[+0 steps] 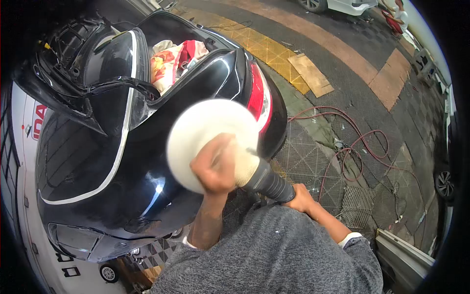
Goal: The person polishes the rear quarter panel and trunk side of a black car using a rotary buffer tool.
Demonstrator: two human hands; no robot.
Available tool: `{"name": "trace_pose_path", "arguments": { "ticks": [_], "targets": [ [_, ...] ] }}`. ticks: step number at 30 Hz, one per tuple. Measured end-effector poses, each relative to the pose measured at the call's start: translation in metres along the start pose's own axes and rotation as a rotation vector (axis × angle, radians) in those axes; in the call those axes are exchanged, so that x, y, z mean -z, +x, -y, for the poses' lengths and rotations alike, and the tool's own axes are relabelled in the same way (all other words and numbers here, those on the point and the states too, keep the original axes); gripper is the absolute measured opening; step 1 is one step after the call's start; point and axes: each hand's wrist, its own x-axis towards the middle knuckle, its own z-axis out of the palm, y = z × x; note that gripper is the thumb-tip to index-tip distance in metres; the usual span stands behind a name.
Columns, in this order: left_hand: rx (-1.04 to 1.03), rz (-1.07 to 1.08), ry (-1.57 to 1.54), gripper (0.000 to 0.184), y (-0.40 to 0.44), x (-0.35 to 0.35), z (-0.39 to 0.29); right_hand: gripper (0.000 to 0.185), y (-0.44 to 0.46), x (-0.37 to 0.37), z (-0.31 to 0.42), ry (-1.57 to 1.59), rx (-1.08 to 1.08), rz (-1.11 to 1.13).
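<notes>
A polisher with a round white pad [188,132] and a black ribbed handle [274,182] is held over the black car's rear side panel [171,171]. My left hand [213,166] is closed on the polisher's head, slightly blurred, above the pad. Around the rear end of the handle my right hand [299,197] is wrapped. The pad's edge overlaps the red and white tail light [257,98] in this view. Whether the pad touches the paint is hidden. White tape [120,152] curves across the car body.
The trunk is open, with red and white cloth [171,63] inside. A red hose [355,127] lies looped on the tiled floor, near a cardboard piece [311,73]. Another person [399,19] is at the far upper right, beyond a white car [350,6].
</notes>
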Motion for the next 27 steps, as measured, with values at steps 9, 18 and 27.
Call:
{"name": "trace_pose_path", "arguments": {
  "ticks": [9, 18, 27],
  "targets": [
    [0.011, -0.23, -0.143, 0.037, -0.059, 0.043, 0.009, 0.056, 0.007, 0.01, 0.022, -0.152, 0.141, 0.094],
    [-0.007, 0.0, -0.075, 0.029, -0.013, 0.011, 0.003, 0.054, -0.001, -0.005, 0.014, -0.01, -0.016, 0.037],
    [-0.051, -0.184, -0.062, 0.034, -0.073, 0.088, 0.009, 0.051, 0.027, -0.042, 0.016, -0.184, 0.172, 0.066]
  ]
}}
